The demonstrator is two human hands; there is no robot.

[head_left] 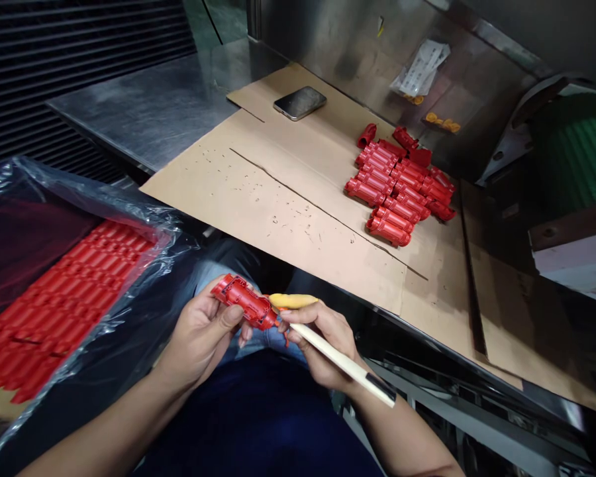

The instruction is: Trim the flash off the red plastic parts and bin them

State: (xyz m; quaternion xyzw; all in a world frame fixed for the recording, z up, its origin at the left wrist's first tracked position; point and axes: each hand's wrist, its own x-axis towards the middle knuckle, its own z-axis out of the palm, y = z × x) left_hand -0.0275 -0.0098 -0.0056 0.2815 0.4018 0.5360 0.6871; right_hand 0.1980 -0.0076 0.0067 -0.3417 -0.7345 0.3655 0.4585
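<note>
My left hand grips a red plastic housing above my lap, thumb on its near side and fingers beneath. Slots and cutouts show along its surface. In my right hand is a slim cream-handled tool with a black band near its rear end. That hand is at the right end of the housing, where the tool's working tip is hidden by the fingers. A yellow finger cot covers one right finger. Thin red scraps hang at the housing's end.
Cardboard covers the metal table, with small shavings scattered on it. Many similar red housings lie grouped at the right, and a phone lies farther back. At left, a plastic-lined box holds rows of red parts.
</note>
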